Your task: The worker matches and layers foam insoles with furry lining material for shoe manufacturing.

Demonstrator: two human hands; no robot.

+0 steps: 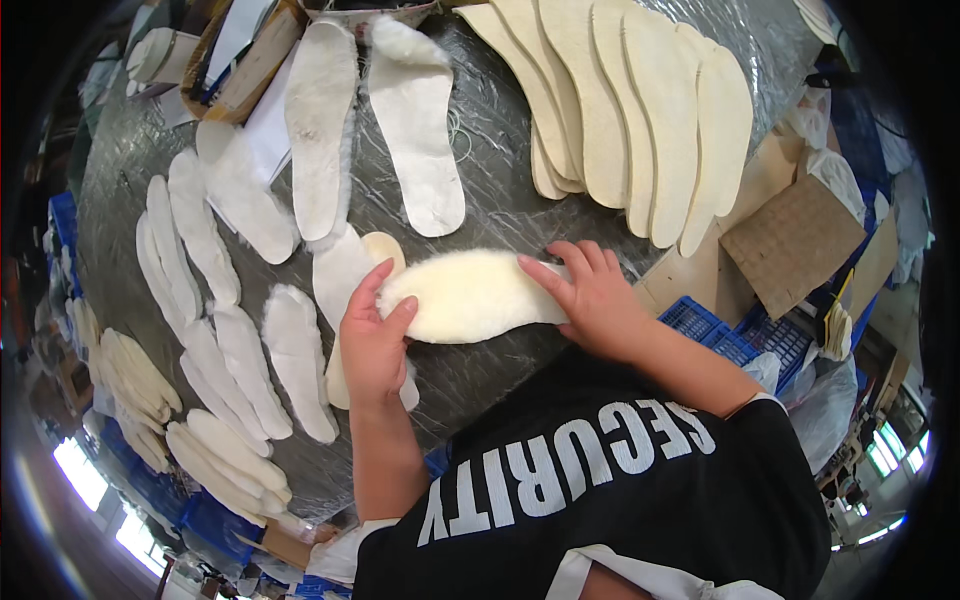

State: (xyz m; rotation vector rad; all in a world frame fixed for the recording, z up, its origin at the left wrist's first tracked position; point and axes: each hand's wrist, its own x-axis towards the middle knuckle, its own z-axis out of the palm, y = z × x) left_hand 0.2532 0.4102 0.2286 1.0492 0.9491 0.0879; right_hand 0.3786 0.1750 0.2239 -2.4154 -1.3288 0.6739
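Note:
A cream, fleecy shoe insole (470, 297) lies level between my two hands, just above the table. My left hand (376, 335) grips its left end, thumb on top and fingers round the edge. At the other end my right hand (592, 292) holds it, thumb along the upper face and fingers curled at the far edge. Under and beside my left hand lie a white insole (340, 262) and a cream one (384, 248), partly hidden by the hand. Two larger white insoles, one flat (320, 130) and one with a folded fluffy top (412, 130), lie beyond.
A fanned row of cream insoles (660, 110) covers the far right of the dark, plastic-covered table (500, 205). Several white insoles (232, 365) spread over the left side. A box (250, 70) stands at the far left. Cardboard (793, 245) and blue crates (708, 330) sit to the right.

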